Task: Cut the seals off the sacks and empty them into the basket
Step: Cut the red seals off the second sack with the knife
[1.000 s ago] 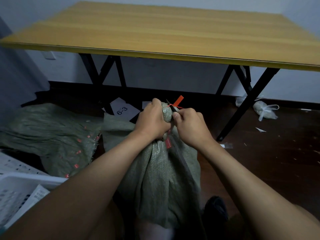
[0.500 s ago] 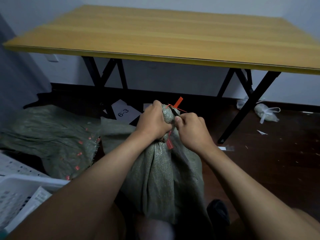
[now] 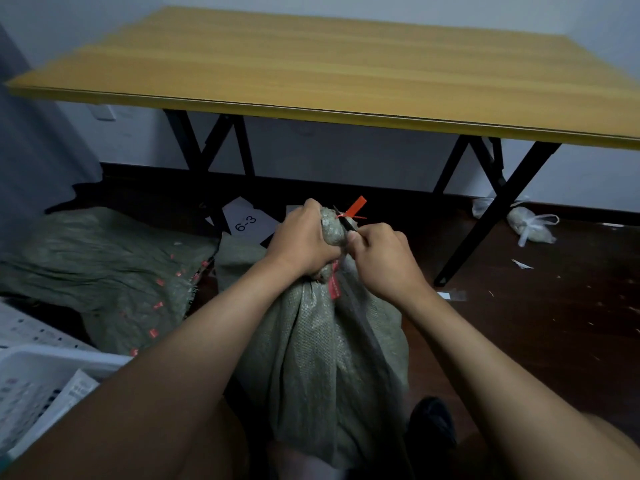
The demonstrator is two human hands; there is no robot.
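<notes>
Best done with the blade [image 3: 344, 221] kept angled away from the left hand [image 3: 304, 242] and worked only against the red seal [image 3: 353, 208], never the weave, with the neck held taut so the tie parted cleanly. Gripped the gathered neck of the sack [image 3: 322, 341] tight in the left hand, fingers curled fully round it. Pinched the dark blade in the right hand [image 3: 384, 261], fingers curled closed, tip pointed up at the seal; could not tell whether the edge had bitten in yet. Stood upright on the floor, that sack, between the knees, near the table's front edge, with the seal just above both fists and touching the bunched top. Sat at the lower left corner of view, the white basket [image 3: 45, 355], well apart from the sack's mouth, so a swing leftward judged needed for emptying.
</notes>
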